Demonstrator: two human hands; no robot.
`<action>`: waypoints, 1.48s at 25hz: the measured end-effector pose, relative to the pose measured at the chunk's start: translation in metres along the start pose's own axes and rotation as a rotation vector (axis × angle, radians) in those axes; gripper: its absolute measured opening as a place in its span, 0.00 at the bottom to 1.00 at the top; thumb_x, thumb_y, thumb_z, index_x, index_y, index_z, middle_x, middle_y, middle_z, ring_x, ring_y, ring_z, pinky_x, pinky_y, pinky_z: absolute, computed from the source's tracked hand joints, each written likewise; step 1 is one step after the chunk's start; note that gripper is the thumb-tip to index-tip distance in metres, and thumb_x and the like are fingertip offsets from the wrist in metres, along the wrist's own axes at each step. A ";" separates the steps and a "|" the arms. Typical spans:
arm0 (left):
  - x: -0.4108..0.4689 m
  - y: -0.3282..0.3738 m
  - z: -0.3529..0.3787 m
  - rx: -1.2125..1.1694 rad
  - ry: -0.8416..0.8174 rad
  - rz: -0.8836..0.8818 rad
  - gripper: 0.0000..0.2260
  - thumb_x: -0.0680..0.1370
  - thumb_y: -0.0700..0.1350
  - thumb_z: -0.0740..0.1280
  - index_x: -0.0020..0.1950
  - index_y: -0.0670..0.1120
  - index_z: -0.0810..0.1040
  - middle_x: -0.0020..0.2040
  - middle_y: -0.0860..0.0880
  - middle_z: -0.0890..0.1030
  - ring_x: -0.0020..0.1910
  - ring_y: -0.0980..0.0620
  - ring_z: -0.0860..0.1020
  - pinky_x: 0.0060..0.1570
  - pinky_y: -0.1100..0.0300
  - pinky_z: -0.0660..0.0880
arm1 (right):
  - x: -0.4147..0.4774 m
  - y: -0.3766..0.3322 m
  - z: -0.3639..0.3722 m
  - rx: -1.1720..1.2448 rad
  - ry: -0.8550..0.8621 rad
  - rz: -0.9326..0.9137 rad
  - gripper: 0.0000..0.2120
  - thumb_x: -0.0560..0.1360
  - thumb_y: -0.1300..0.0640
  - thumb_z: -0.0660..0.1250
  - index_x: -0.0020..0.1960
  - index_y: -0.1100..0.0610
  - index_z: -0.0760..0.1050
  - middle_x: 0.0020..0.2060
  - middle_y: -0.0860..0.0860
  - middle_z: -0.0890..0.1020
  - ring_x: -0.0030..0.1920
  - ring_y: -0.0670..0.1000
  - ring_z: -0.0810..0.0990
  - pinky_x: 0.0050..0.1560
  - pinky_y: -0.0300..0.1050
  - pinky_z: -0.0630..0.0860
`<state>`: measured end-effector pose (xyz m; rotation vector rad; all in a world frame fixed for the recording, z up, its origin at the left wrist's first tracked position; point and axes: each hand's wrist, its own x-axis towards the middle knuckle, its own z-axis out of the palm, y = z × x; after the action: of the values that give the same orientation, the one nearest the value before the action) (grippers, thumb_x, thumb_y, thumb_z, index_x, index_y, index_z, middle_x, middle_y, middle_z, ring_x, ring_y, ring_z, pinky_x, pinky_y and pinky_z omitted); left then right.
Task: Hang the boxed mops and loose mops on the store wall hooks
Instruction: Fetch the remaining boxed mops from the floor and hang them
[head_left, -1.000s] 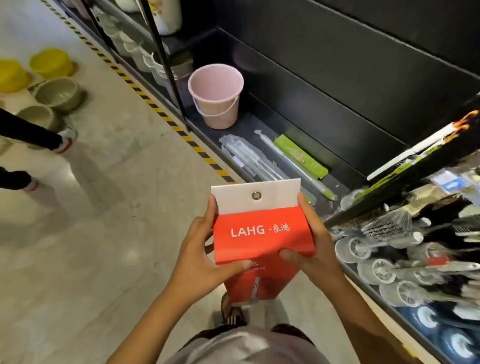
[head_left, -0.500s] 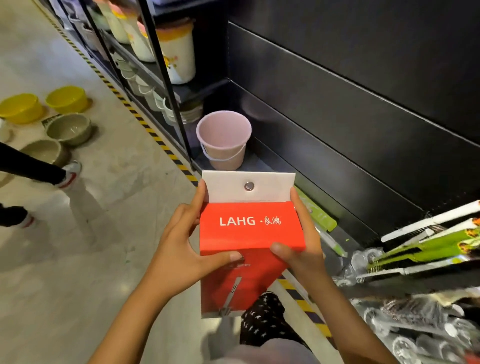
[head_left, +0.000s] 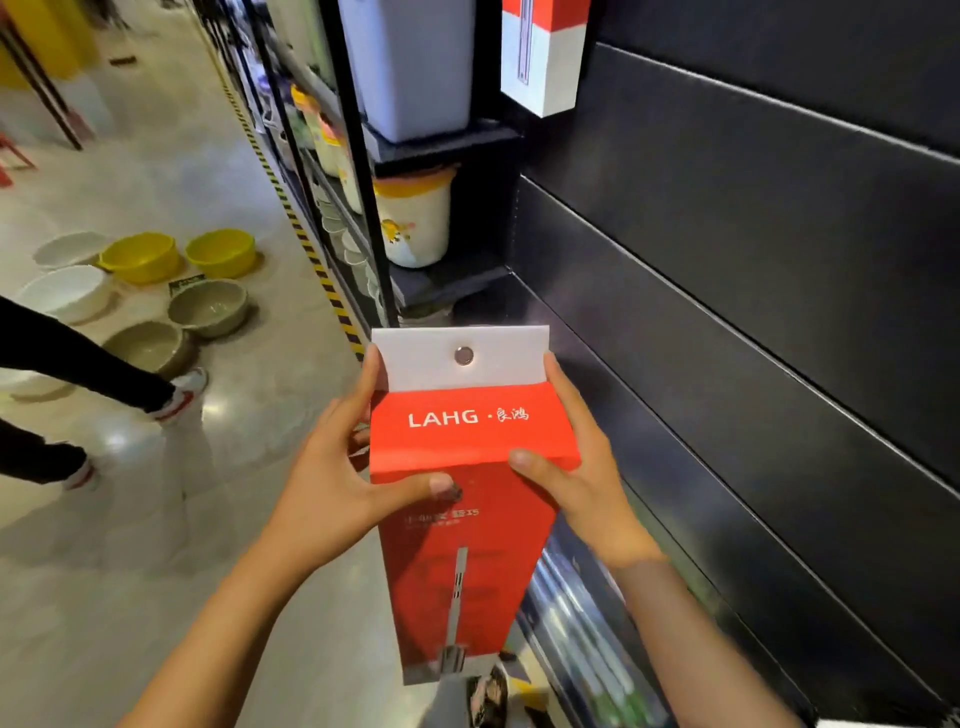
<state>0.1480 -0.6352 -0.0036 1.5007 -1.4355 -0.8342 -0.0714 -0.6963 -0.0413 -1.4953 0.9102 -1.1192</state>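
I hold a tall red boxed mop (head_left: 467, 525) upright in front of me, with white "LAHG" lettering and a white top flap carrying a metal eyelet. My left hand (head_left: 332, 478) grips its left side, thumb across the front. My right hand (head_left: 582, 478) grips its right side, thumb on the front edge. A second boxed mop (head_left: 543, 57), red over white, hangs on the black slatted wall (head_left: 753, 270) at upper centre. No hook shows in front of the held box.
Black shelving (head_left: 441, 145) to the left of the wall holds buckets and bins. Yellow, white and olive basins (head_left: 208, 306) stand on the tiled floor at left. Another person's legs (head_left: 83, 364) cross the left edge. Packaged mops lie on the low shelf (head_left: 587, 623) below.
The view has tilted upward and the box has risen with it. The pink bucket and the brushes at right are out of view; the hanging box and upper shelves have come in.
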 end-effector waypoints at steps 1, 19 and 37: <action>0.015 0.008 -0.002 -0.016 0.017 0.021 0.53 0.55 0.63 0.78 0.73 0.74 0.51 0.64 0.58 0.76 0.57 0.58 0.80 0.53 0.64 0.78 | 0.019 -0.008 -0.004 -0.030 -0.006 -0.023 0.47 0.61 0.33 0.75 0.75 0.41 0.60 0.67 0.42 0.75 0.66 0.44 0.76 0.66 0.47 0.73; 0.274 0.165 -0.105 -0.176 0.084 0.481 0.54 0.55 0.64 0.77 0.77 0.61 0.57 0.59 0.52 0.80 0.50 0.57 0.84 0.54 0.54 0.80 | 0.271 -0.204 -0.020 -0.107 0.202 -0.369 0.43 0.58 0.36 0.76 0.71 0.45 0.70 0.63 0.44 0.79 0.61 0.45 0.80 0.64 0.53 0.76; 0.475 0.198 -0.260 -0.254 -0.208 0.646 0.36 0.63 0.49 0.76 0.69 0.59 0.69 0.46 0.53 0.87 0.45 0.53 0.85 0.42 0.64 0.81 | 0.461 -0.267 0.075 -0.304 0.327 -0.541 0.34 0.63 0.34 0.71 0.66 0.44 0.75 0.55 0.45 0.85 0.53 0.47 0.84 0.57 0.52 0.80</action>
<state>0.3563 -1.0595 0.3265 0.7005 -1.7497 -0.7364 0.1311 -1.0551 0.3048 -1.9110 0.9515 -1.7140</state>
